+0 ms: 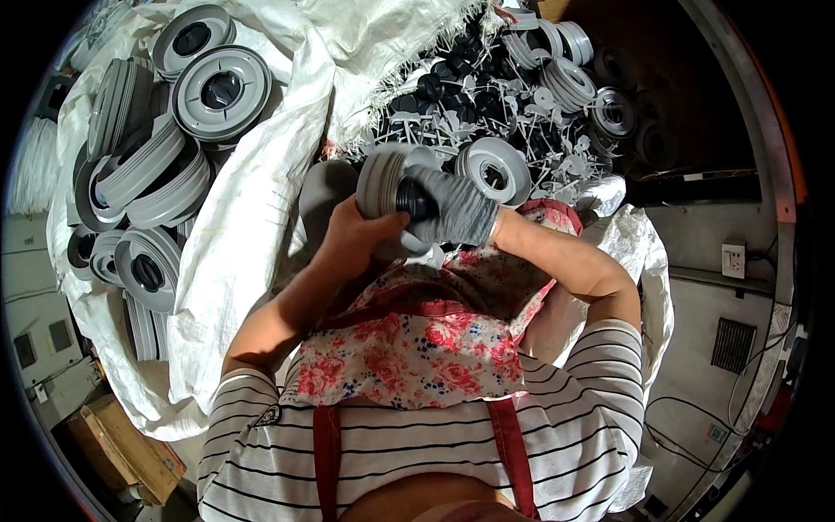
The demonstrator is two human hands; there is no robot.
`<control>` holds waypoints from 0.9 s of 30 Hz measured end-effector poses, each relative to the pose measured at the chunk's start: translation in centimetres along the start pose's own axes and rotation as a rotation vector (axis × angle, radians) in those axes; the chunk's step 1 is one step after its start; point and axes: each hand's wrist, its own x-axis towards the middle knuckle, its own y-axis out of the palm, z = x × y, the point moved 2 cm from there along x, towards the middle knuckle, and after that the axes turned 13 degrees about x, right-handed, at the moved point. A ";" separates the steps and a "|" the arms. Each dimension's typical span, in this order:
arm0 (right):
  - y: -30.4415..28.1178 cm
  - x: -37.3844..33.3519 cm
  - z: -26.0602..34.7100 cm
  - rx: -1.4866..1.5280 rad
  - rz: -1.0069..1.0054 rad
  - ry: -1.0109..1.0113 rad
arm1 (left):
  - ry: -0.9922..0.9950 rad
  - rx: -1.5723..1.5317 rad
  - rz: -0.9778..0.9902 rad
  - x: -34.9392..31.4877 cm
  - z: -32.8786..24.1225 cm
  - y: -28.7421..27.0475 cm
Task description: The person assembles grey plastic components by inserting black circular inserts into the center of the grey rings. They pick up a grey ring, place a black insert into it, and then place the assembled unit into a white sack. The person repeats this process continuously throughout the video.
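In front of my lap I hold a grey round plastic part (380,180) with ribbed rings, tipped on its side. My bare left hand (364,233) grips it from the left and below, the thumb reaching over its face. A grey knitted glove covers my right hand (457,207), whose fingers close around the black ribbed centre piece (416,198) of this part. The glove hides some of that centre piece. Just beyond the glove lies another grey ringed part (494,171) with a black centre.
On the left, a white woven sack (235,235) holds several grey round parts (221,92). Ahead is a heap of small black and pale plastic pieces (470,96), with more grey rings (570,83) at its right. A cardboard box (122,444) stands at lower left.
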 end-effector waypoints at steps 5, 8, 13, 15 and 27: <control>0.6 0.3 -2.3 0.913 -0.276 0.600 | 0.212 0.425 -0.160 -1.2 -2.3 1.0; -0.5 1.0 -0.7 0.330 0.204 0.229 | 0.426 0.556 -0.274 -1.8 -2.5 0.6; -0.6 0.3 4.2 -0.035 -0.131 0.008 | 0.326 0.559 -0.243 -2.5 -2.1 0.3; -0.1 -0.4 2.6 -0.278 -0.144 -0.359 | 0.488 0.675 -0.268 -2.8 -2.3 0.5; -14.3 -5.5 -18.5 -0.748 0.098 0.595 | 0.632 0.360 -0.647 0.5 -11.9 -8.6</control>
